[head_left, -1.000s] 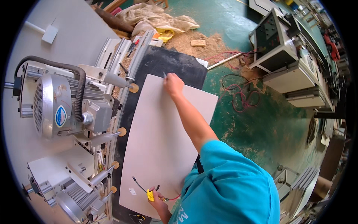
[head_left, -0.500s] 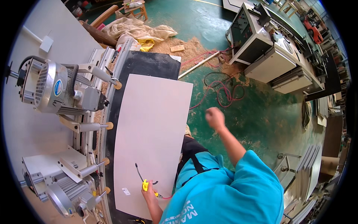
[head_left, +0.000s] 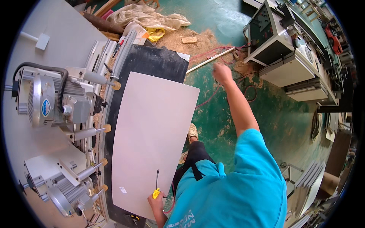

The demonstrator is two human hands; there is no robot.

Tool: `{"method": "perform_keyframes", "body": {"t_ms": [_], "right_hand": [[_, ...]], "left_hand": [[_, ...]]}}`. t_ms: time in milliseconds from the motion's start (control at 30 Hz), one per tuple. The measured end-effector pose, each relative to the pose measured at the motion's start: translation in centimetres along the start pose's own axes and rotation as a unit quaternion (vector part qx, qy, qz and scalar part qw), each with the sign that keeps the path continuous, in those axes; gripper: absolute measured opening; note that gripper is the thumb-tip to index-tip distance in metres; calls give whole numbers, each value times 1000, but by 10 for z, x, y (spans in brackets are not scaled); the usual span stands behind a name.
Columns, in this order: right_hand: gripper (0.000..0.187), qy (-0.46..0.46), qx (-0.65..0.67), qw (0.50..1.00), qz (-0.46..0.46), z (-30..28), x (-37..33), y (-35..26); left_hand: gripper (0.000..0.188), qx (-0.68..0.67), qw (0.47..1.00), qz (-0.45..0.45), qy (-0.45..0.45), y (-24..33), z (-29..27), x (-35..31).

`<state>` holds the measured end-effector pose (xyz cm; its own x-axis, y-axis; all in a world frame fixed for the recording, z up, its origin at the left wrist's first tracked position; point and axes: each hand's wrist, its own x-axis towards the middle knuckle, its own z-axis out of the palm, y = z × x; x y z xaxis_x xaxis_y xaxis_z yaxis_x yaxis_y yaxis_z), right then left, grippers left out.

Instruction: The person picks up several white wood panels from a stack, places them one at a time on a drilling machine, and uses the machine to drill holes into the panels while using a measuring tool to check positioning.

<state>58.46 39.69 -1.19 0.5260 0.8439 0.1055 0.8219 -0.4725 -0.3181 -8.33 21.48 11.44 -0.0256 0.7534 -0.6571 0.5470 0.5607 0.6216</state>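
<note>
In my left hand (head_left: pixel 156 204) is a yellow air blow gun (head_left: pixel 156 193), fingers wrapped round it, its thin dark nozzle pointing up and away. The hand is over the near end of a large white panel (head_left: pixel 156 129) that carries a small white label (head_left: pixel 122 189). A red air hose (head_left: pixel 172 203) shows beside the gun. My right arm stretches forward past the panel's right edge. At its end my right hand (head_left: pixel 222 73) is curled into a loose fist above the green floor, with nothing visible in it.
The panel lies on a black bed (head_left: pixel 156 62). Along its left side stands a machine with motors (head_left: pixel 51 100) and rollers. Sawdust (head_left: pixel 207 40), a white pole (head_left: pixel 211 60) and red hoses lie on the floor ahead. A control cabinet (head_left: pixel 272 32) stands far right; yellow-handled pliers (head_left: pixel 134 219) lie near.
My right arm has stretched farther forward. My left hand, still on the blow gun, has shifted slightly right and nearer me, and the nozzle points straighter up. The view has shifted a little.
</note>
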Motion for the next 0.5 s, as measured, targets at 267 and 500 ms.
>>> {"method": "perform_keyframes", "body": {"t_ms": [267, 500], "right_hand": [[6, -59, 20, 978, -198, 14, -51, -83], [12, -20, 22, 990, -137, 17, -129, -122]], "left_hand": [[26, 117, 990, 75, 39, 11, -7, 6], [28, 171, 975, 145, -2, -40, -39, 1]]}}
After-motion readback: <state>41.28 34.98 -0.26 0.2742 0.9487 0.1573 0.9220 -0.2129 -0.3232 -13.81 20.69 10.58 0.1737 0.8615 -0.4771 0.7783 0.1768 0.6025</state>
